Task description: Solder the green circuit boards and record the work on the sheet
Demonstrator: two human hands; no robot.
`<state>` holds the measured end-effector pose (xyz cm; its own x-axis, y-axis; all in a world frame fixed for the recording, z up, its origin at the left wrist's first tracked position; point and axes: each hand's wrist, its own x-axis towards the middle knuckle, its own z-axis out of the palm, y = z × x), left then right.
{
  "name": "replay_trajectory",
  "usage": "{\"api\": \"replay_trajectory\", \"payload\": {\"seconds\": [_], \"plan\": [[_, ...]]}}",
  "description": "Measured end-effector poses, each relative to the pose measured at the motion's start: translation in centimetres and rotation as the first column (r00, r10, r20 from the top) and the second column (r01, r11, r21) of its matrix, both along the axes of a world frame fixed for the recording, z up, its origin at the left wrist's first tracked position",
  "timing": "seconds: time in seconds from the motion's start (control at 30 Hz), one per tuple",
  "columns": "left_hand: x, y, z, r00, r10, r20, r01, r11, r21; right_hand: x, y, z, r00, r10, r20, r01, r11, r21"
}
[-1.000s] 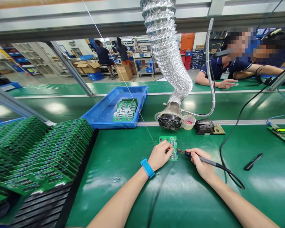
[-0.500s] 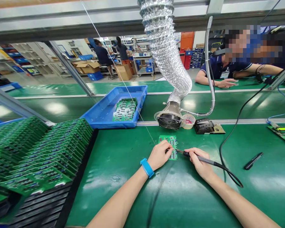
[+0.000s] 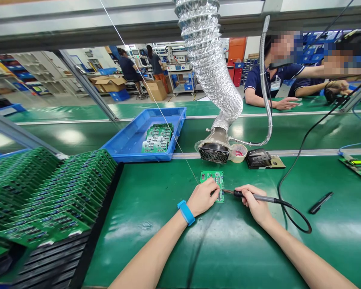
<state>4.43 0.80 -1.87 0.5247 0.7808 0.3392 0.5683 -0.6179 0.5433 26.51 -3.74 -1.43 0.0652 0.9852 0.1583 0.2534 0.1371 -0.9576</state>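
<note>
Left hand [image 3: 202, 196] fingers [image 3: 213, 186] pressed together on the circuit board [image 3: 217, 180], mid-bench [image 3: 144, 257]; right hand [image 3: 254, 205] fingers [image 3: 242, 195] pinching the soldering iron [image 3: 255, 197], tip at board's edge; many boards [image 3: 48, 192] racked left, few in blue tray [image 3: 138, 149] far; work left on this board unclear.

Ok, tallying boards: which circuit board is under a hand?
The lone board under the left hand, flat on the mat; other boards stand racked or lie in the blue tray.
</note>
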Motion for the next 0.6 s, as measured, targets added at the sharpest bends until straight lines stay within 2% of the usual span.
{"api": "replay_trajectory", "payload": {"seconds": [0.13, 0.4, 0.5, 0.6], "plan": [[0.0, 0.0, 0.1, 1.000, -0.009, -0.003, 0.010, 1.000, 0.004, 0.2, 0.5, -0.3, 0.995, -0.013, -0.101, 0.005, 0.997, -0.081], [-0.1, 0.1, 0.1, 1.000, -0.023, 0.013, 0.023, 1.000, -0.016, 0.4, 1.3, -0.9, 0.976, -0.043, -0.213, 0.018, 0.993, -0.118], [-0.1, 0.0, 0.5, 0.997, -0.005, 0.077, 0.008, 0.999, -0.038, 0.5, 1.3, -0.8, 0.972, -0.064, -0.228, 0.036, 0.992, -0.124], [-0.2, -0.1, 1.0, 0.981, 0.070, 0.182, -0.057, 0.995, -0.079, 0.5, 1.1, -0.6, 0.961, -0.126, -0.246, 0.100, 0.988, -0.115]]}}
